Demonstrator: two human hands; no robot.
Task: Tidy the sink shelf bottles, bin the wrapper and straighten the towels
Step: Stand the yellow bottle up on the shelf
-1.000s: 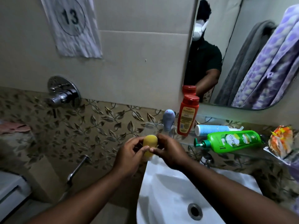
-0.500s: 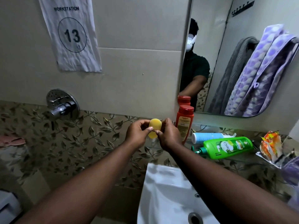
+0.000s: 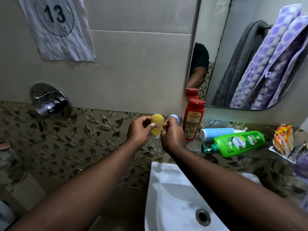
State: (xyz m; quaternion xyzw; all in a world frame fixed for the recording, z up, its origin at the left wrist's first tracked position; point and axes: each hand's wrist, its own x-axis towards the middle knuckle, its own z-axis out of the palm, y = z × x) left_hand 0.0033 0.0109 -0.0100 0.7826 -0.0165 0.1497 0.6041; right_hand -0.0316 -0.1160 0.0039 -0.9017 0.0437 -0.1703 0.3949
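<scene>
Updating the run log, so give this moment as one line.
left hand, right hand: hold yellow bottle | red bottle: upright | green bottle, white-blue bottle: lying down | wrapper: not binned

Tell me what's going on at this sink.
A person holds a small yellow bottle in both hands near the shelf: the left hand grips it, the right hand pinches its side. On the shelf, the red bottle stands upright, while the white bottle and green pump bottle lie on their sides. The orange wrapper sits at the shelf's right end.
</scene>
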